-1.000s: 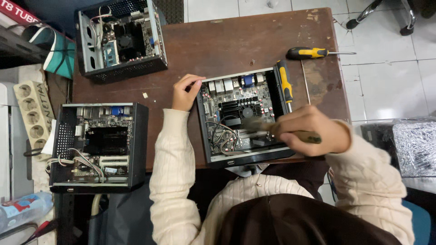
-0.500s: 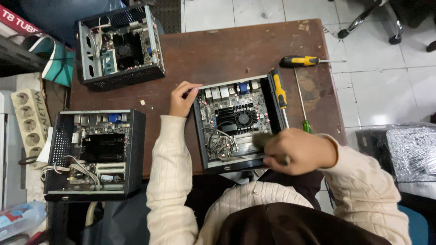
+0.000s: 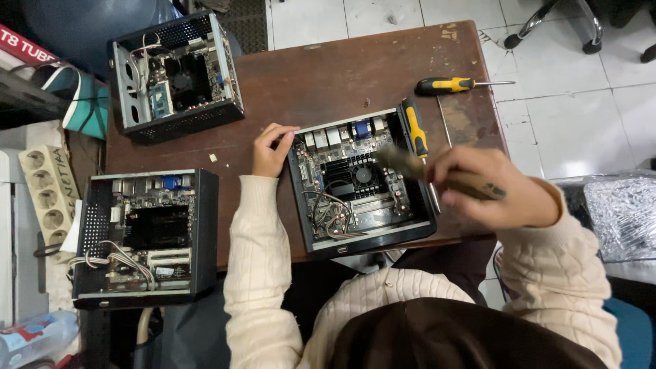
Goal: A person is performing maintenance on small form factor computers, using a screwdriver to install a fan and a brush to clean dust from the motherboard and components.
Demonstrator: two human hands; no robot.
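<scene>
Head view: brown table (image 3: 328, 75) largest, open mini computer case (image 3: 360, 179) at centre. Left hand (image 3: 270, 149), fingers curled, steadies its 9 o'clock edge; right hand (image 3: 502, 188) grips brush (image 3: 437, 174), bristles over board at 3 o'clock, screwdrivers (image 3: 454, 85) parked at 1.

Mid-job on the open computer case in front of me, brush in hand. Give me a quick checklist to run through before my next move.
1. Brush firmly in right hand: ok, fingers wrapped around the handle.
2. Left hand steadying the open computer case: ok, it rests on the case's far left corner.
3. Case fully on the wooden table: not ok, its near edge overhangs the table's front edge.
4. Screwdriver lying on the case's right wall: not ok, it is close to the brush's path.
5. Second screwdriver: ok, on the table apart from the case.
6. Cables inside seated: cannot tell.
</scene>
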